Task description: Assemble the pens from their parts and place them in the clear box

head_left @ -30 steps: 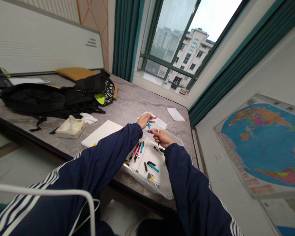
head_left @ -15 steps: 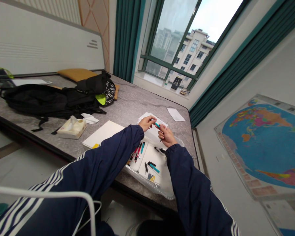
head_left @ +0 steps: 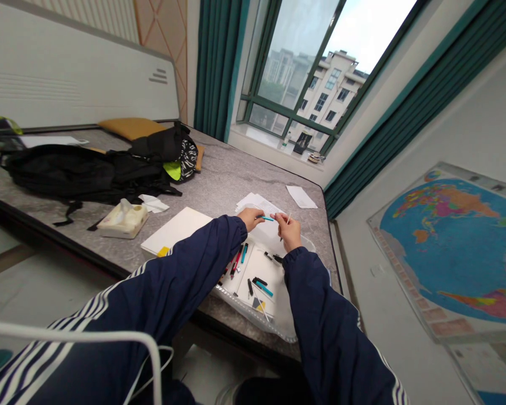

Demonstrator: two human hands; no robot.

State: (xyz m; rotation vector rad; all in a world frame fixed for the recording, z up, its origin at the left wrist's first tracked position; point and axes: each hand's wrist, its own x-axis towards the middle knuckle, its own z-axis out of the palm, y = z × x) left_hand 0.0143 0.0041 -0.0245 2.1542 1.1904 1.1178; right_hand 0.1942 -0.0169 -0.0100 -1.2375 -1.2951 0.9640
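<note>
My left hand [head_left: 250, 217] is closed in a pinch on a short teal pen barrel [head_left: 266, 218] that points right. Close beside it, my right hand [head_left: 290, 230] pinches a thin pale pen refill [head_left: 287, 220] that sticks up from the fingers. Both hands hover over the far end of a clear plastic tray [head_left: 253, 315] on the grey table [head_left: 219, 180]. Inside the tray lie several pens and pen parts [head_left: 238, 259] in red, teal and black on white sheets.
A white pad [head_left: 175, 228] lies left of the tray, a tissue pack [head_left: 123, 218] further left, and a black backpack [head_left: 84, 169] behind it. Loose papers [head_left: 300, 196] lie near the table's far edge. A white chair frame [head_left: 80, 337] crosses the lower left.
My hands met at the teal barrel half a second ago and have since drawn slightly apart. The thin refill now stands clear in my right hand.
</note>
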